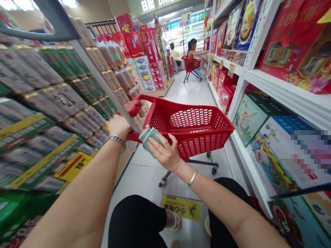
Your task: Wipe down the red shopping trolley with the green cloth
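My right hand point(164, 151) is closed round a green and white can point(149, 137), held just over the near rim of a red shopping cart point(196, 129). A silver bangle sits on that wrist. My left hand point(117, 125) reaches into the left shelf among rows of cans point(77, 113); its fingers are hidden behind the shelf's grey upright point(103, 82). A metal watch is on the left wrist. I am crouched, with my knees in black trousers at the bottom of the view.
Boxed goods point(271, 151) fill white shelves on the right. The tiled aisle runs ahead past stacked red and white cartons point(144, 69). Far down it a person point(192, 51) sits by another red cart, with a second person behind. A yellow floor sticker point(181, 207) lies by my feet.
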`<action>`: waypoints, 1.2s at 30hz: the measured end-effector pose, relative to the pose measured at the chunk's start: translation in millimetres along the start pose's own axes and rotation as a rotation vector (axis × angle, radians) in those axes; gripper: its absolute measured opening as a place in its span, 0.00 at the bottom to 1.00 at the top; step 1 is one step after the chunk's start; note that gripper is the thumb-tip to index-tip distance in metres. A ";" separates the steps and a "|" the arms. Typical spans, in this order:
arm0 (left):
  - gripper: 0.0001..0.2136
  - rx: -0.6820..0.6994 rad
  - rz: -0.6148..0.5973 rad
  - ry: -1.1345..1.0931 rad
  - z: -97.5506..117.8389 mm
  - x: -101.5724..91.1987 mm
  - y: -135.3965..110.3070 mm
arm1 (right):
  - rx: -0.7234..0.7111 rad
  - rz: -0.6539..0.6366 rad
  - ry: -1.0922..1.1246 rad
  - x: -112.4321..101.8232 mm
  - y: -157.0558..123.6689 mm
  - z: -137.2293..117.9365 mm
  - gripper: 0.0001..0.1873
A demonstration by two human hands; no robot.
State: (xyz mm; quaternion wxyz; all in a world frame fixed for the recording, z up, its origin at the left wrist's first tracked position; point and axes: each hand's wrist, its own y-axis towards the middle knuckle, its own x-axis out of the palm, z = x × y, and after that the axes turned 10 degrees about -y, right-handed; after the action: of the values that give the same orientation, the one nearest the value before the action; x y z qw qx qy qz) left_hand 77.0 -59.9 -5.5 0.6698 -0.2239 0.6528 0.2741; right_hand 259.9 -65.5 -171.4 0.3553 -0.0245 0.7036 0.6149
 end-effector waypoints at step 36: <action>0.28 -0.038 0.075 -0.061 3.5 2.3 1.8 | -0.150 -0.015 -0.086 8.9 -107.1 -22.8 0.12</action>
State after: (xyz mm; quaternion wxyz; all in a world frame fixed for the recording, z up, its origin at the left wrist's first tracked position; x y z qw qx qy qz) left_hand 78.4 -56.1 -7.5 0.6742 -0.2033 0.6348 0.3182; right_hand 293.0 -108.0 -267.1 0.3869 -0.0299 0.6394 0.6638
